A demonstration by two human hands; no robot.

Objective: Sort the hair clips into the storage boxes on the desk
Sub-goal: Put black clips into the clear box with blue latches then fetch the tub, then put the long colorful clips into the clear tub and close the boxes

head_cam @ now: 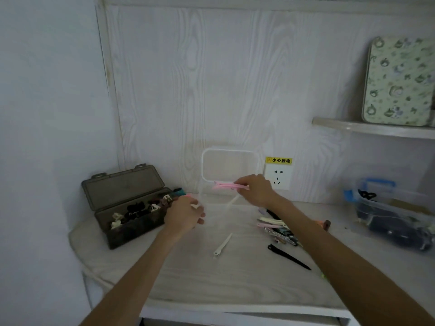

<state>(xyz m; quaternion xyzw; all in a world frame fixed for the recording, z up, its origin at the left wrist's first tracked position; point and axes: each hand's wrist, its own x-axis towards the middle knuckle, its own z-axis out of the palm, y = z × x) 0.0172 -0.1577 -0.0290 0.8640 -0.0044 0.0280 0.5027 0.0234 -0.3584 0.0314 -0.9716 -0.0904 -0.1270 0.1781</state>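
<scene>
Your right hand (255, 189) pinching pink hair clips (229, 186) above clear box (226, 208), your left hand (184, 214) fingers curled at its left wall, grip unclear, grey box (127, 208) open left.

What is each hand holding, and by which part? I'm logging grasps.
Right hand pinches pink hair clips at their right end. Left hand's grip cannot be told.

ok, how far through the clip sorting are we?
Partway. Done: dark box already holds clips. In hand: right hand holds pink clips over the clear box, which the left hand steadies. Left: clip pile, white clip, black clip.
</scene>
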